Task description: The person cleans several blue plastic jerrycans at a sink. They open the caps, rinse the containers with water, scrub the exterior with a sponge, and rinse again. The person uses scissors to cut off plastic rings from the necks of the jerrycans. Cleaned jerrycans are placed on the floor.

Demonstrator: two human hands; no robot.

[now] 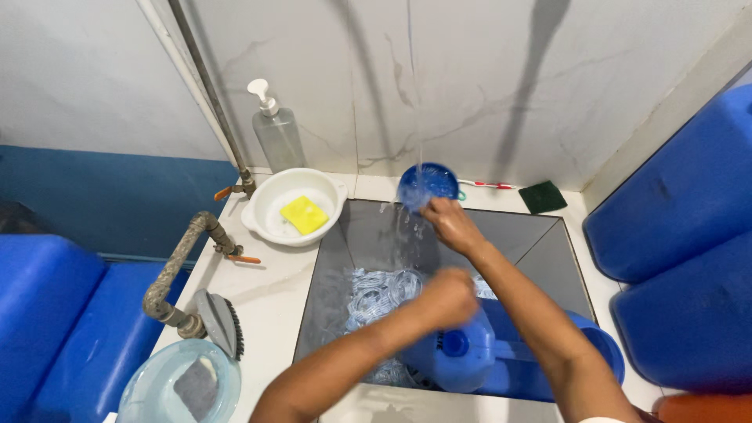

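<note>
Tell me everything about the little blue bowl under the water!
The blue bowl looks like shiny plastic, round and small. The right hand grips its lower rim and tilts its opening toward the camera, at the far edge of the sink. A thin stream of water falls into it, splashes and spills off below. Something small and teal shows at its right edge.

Place: you're at a home washing-up corner.
Walls: marble-look tiles (pixel 470 86) around you.
Basin: tiled sink (pixel 540 251), water running in.
Plumbing: bare pipe tap (pixel 176 266).
Supplies: soap pump (pixel 276 129), sponge (pixel 304 214), brush (pixel 221 321).
Storage: blue drums (pixel 681 204).
</note>
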